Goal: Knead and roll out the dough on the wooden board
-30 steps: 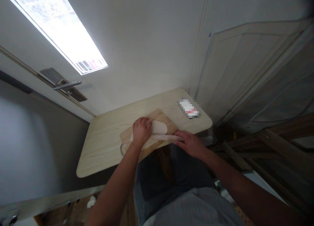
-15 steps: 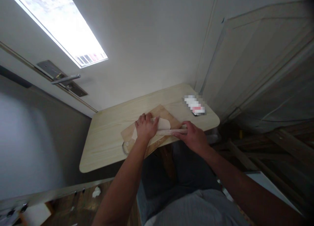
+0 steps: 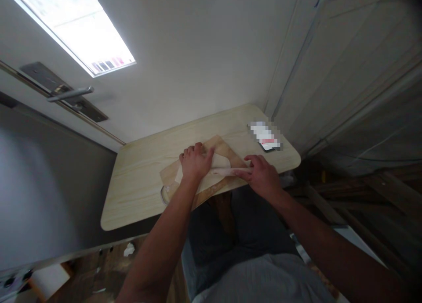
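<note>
A thin pale sheet of dough [image 3: 221, 161] lies on a brown wooden cutting board [image 3: 217, 141], which has a metal handle [image 3: 162, 195] at its near left corner. My left hand [image 3: 195, 161] rests over the left part of the dough, fingers stretched out and thumb spread, covering what is beneath the palm. Across the near side of the dough lies a pale rolling pin [image 3: 227, 171]. Its right end is in my right hand [image 3: 262, 173], with thumb and fingers closed around it. Whether the pin's left end reaches under my left palm, I cannot tell.
The board sits on a light wooden table [image 3: 138, 180] with rounded corners. A blurred-out phone-like object [image 3: 266, 137] lies at its right end. Behind the table stands a door with a lever handle [image 3: 70, 93] and a bright window [image 3: 95, 35]. Crumpled white paper [image 3: 129, 249] lies on the floor.
The camera view has tilted and shifted slightly. My right hand and the rolling pin's right end sit a little higher against the board, while my left hand stays over the dough.
</note>
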The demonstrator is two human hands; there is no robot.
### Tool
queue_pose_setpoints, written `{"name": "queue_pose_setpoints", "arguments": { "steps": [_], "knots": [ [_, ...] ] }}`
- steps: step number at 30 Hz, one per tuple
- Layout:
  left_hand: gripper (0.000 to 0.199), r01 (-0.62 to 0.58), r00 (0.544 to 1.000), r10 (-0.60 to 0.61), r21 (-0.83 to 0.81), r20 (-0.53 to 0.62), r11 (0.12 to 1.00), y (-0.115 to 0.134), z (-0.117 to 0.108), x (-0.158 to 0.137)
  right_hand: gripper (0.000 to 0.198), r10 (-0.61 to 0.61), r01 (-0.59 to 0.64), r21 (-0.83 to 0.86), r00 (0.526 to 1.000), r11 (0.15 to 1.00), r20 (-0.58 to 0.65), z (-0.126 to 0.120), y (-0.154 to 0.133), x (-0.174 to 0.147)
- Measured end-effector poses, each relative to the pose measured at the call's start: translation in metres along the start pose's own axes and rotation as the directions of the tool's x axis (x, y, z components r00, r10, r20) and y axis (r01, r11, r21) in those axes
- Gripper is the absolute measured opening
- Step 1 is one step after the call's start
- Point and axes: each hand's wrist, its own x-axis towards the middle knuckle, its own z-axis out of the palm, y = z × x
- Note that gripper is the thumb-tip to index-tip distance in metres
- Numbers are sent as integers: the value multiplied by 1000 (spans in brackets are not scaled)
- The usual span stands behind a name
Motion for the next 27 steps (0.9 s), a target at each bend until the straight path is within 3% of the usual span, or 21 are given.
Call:
{"name": "queue_pose_setpoints", "arguments": {
  "steps": [13, 27],
  "knots": [
    [57, 9, 1000, -9, 5, 26, 1000, 2, 1, 12, 61, 60, -66, 79, 995, 995, 76, 0, -2, 10],
    [53, 28, 999, -28, -15, 16, 999, 3, 5, 23, 59, 169, -174, 20, 972, 984, 165, -4, -8, 27]
  ]
}}
